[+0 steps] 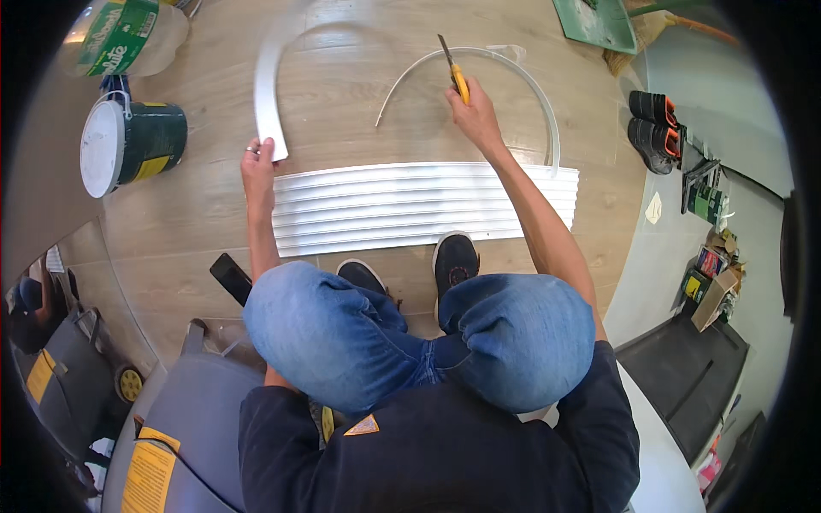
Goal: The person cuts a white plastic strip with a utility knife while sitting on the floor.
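Note:
My left hand [259, 167] grips the near end of a white flat strip [267, 98], which curves up and away from it; its far end is blurred. In my right hand [476, 113] is a yellow utility knife [458, 79], its dark blade out and pointing away from me. Between my forearms a white ribbed panel [410, 205] lies flat on the floor, just beyond my shoes. A thin, curled white strip [543, 103] arcs over the floor around my right hand, its near end by the panel's far edge.
At the left stand a green bucket [158, 141] with a white lid and a large clear bottle [162, 38]. A phone [231, 279] lies by my left knee. On the right are dark shoes [652, 132], a green dustpan [599, 24] and a broom [641, 43].

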`<state>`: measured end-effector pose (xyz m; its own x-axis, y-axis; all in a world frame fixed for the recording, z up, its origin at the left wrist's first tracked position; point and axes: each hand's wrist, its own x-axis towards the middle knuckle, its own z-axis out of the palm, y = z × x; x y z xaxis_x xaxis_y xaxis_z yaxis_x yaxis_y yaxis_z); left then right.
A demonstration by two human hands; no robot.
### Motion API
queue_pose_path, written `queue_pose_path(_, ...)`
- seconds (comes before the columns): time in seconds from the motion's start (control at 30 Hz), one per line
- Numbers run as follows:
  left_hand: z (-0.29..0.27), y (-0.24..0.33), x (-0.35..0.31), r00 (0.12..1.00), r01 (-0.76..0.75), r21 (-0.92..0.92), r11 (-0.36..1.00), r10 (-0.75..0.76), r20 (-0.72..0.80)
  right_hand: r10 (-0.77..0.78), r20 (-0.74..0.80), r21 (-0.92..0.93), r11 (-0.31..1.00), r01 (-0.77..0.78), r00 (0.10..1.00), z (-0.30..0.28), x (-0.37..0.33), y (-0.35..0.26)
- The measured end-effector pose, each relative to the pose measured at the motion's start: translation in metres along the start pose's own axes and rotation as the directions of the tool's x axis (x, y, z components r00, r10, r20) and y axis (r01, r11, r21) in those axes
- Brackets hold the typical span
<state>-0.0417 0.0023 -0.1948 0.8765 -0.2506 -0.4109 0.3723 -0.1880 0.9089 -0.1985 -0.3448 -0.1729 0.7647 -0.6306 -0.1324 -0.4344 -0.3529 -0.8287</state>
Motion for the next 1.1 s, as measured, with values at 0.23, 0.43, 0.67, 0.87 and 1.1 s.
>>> queue_pose_path(0.23,0.025,-0.007,-0.029,0.983,0.153,-0.233,0.960,-0.123,0.138,0.050,-0.006,-0.047,0.998,-0.050,0.999,0.010,-0.010,0.023)
queue_pose_path(0.43,0.048,0.001,-0.042,0.960,0.209,-0.246,0.946,-0.151,0.237,0.072,-0.160,-0.250,0.962,-0.111,0.985,-0.042,-0.043,0.074)
queue_pose_path(0.67,0.060,-0.001,-0.047,0.936,0.237,-0.209,0.949,-0.165,0.310,0.190,-0.473,-0.513,0.735,-0.444,0.860,-0.161,-0.062,0.142)
queue_pose_path(0.87,0.059,0.000,-0.058,0.934,0.272,-0.246,0.930,-0.194,0.299,0.466,-0.038,-0.081,0.880,-0.468,0.884,-0.204,-0.065,0.120)
queue_pose_path(1.1,0.061,-0.004,-0.080,0.943,0.261,-0.246,0.933,-0.192,0.270,0.397,0.180,0.017,0.914,-0.406,0.900,-0.207,-0.075,0.032)
